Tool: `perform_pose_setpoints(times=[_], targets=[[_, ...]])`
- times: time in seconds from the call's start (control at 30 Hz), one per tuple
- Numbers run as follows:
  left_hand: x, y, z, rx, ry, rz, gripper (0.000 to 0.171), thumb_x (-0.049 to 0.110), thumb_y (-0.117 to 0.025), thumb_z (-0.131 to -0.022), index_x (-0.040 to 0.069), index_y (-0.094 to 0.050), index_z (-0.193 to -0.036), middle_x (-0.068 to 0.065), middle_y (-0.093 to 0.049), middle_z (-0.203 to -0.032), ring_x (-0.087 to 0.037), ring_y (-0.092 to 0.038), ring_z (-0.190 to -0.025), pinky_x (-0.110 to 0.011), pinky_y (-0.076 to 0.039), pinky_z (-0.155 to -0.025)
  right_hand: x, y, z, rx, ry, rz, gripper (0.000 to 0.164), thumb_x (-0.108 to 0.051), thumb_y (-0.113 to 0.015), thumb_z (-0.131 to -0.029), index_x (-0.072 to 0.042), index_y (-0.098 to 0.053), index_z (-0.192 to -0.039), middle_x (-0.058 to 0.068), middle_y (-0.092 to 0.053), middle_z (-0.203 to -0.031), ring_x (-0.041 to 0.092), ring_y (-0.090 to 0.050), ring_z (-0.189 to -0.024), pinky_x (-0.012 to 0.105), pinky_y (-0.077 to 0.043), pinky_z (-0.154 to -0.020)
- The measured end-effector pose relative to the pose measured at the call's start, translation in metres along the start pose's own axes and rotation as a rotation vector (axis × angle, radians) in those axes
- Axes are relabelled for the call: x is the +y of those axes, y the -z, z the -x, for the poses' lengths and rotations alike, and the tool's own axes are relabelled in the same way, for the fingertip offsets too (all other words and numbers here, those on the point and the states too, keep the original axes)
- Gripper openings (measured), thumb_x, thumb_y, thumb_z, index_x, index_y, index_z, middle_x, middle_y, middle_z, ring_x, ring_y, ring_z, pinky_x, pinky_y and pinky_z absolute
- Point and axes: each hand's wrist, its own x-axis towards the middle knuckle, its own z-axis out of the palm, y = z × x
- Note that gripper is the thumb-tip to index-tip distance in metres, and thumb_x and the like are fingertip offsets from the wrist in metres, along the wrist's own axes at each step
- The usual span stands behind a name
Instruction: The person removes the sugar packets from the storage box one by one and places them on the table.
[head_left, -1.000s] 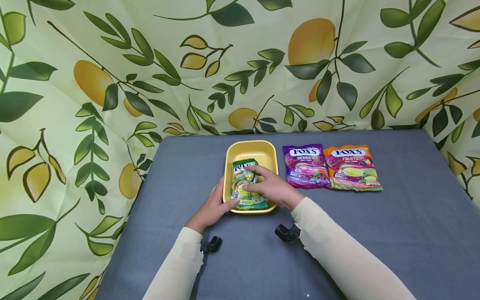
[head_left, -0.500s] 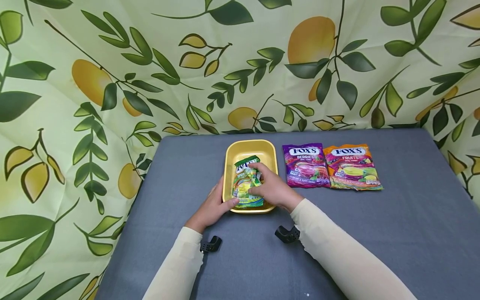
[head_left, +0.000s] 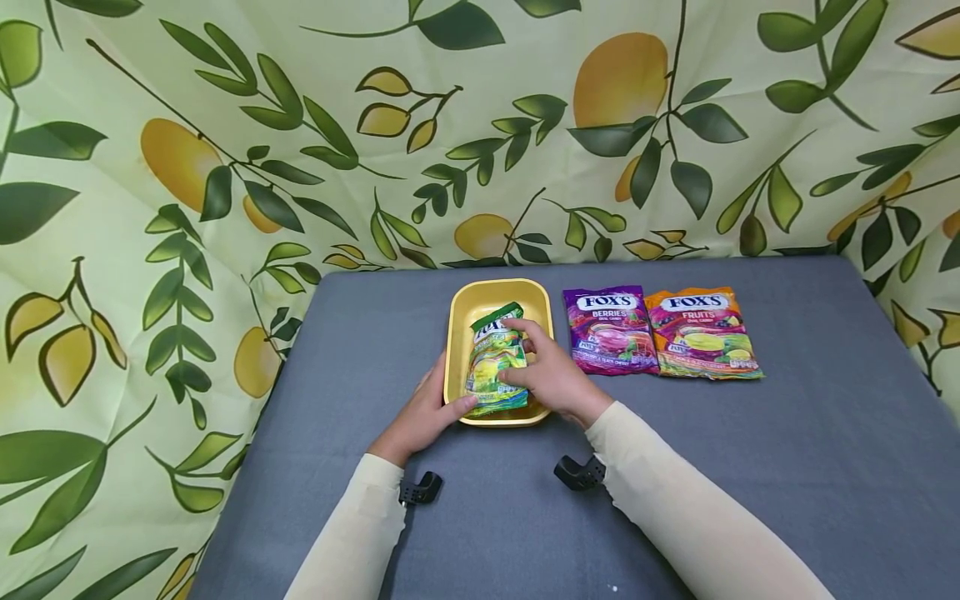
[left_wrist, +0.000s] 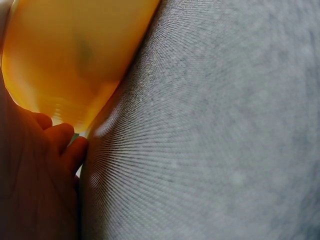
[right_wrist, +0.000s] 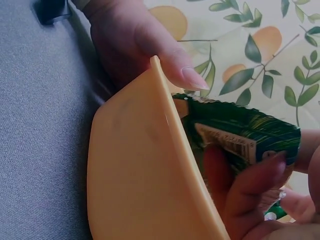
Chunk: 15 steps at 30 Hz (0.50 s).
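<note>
A green Fox's candy bag (head_left: 491, 379) leans slightly tilted inside a yellow plastic tray (head_left: 480, 298). My right hand (head_left: 558, 379) pinches it by its right side, with thumb and index finger on the printed front. In the right wrist view, the curled fingers of that hand (right_wrist: 255, 200) press against the back of the bag (right_wrist: 235, 120), beside its barcode. My left hand (head_left: 420, 421) grips the tray's left side, thumb over the near-left rim. The left wrist view has its fingertips around the outside of the tray wall (left_wrist: 70, 55), low by the cloth.
To the right of the tray, a purple Fox's Berries bag (head_left: 609, 333) and an orange Fox's Fruits bag (head_left: 705, 337) lie side by side. They rest on a grey cloth-covered table (head_left: 495, 517). Behind stands a leaf-and-fruit patterned curtain (head_left: 480, 150).
The green candy bag has turned clockwise, its top edge shifting up and right, and looks bunched narrower. My right fingers shifted slightly right with it. The left hand and tray stayed put.
</note>
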Motion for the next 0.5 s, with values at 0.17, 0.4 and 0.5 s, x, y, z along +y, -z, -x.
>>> perform_pose_setpoints(times=[0.17,0.4,0.5], targets=[[0.0,0.0,0.0,0.002,-0.001,-0.009,0.086,0.013,-0.073,-0.101,0.0,-0.024,-0.171,-0.024,-0.045,-0.161,-0.043,-0.04,-0.147,-0.061,-0.029,-0.12,0.002,0.002,0.0,-0.001,0.035,-0.092,0.079,0.004,-0.075,-0.1,-0.025,-0.041,-0.165,0.024,-0.051,-0.143,0.037,-0.067,-0.113,0.043,-0.063,-0.085],[-0.032,-0.002,-0.005,0.003,0.02,-0.041,0.089,0.022,-0.075,-0.102,0.014,-0.024,-0.174,-0.013,-0.046,-0.162,-0.033,-0.04,-0.146,-0.059,-0.029,-0.12,0.002,0.005,0.003,0.001,0.071,-0.197,0.08,0.007,-0.073,-0.1,-0.022,-0.04,-0.166,0.024,-0.048,-0.152,0.038,-0.064,-0.122,0.042,-0.061,-0.09],[-0.046,-0.002,-0.006,0.009,0.019,-0.056,0.09,0.031,-0.076,-0.102,0.025,-0.023,-0.175,-0.005,-0.045,-0.163,-0.027,-0.039,-0.146,-0.057,-0.029,-0.121,0.002,0.005,0.005,0.01,0.089,-0.208,0.08,0.008,-0.072,-0.1,-0.022,-0.039,-0.167,0.024,-0.048,-0.152,0.039,-0.062,-0.124,0.042,-0.061,-0.09]])
